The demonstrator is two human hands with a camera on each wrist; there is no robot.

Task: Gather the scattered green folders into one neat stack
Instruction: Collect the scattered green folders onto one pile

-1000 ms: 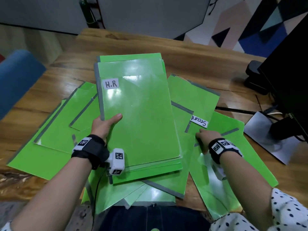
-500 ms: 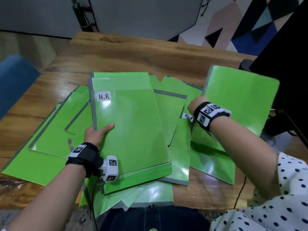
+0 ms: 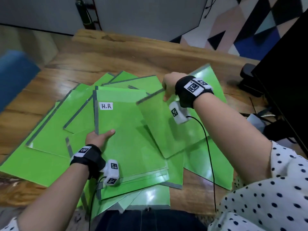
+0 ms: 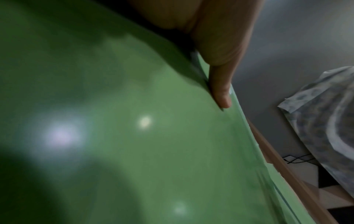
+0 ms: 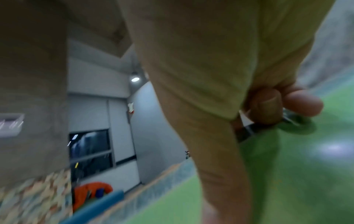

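A stack of green folders lies in the middle of the wooden table, its top one labelled "H.R". My left hand grips the stack's left edge, thumb on top; the left wrist view shows the thumb on the green cover. My right hand pinches the grey spine end of a single green folder, held tilted over the stack's right side. In the right wrist view the fingers clamp that grey edge. More green folders lie scattered left, behind and right.
The wooden table runs back to a grey wall. A black monitor with its stand and cables stands at the right. A blue chair sits at the left. A wrist-camera cable hangs from my right wrist over the folders.
My right hand lifted a folder from the right of the table, raised it, and has now swung it left over the stack. My left hand kept its hold on the stack.
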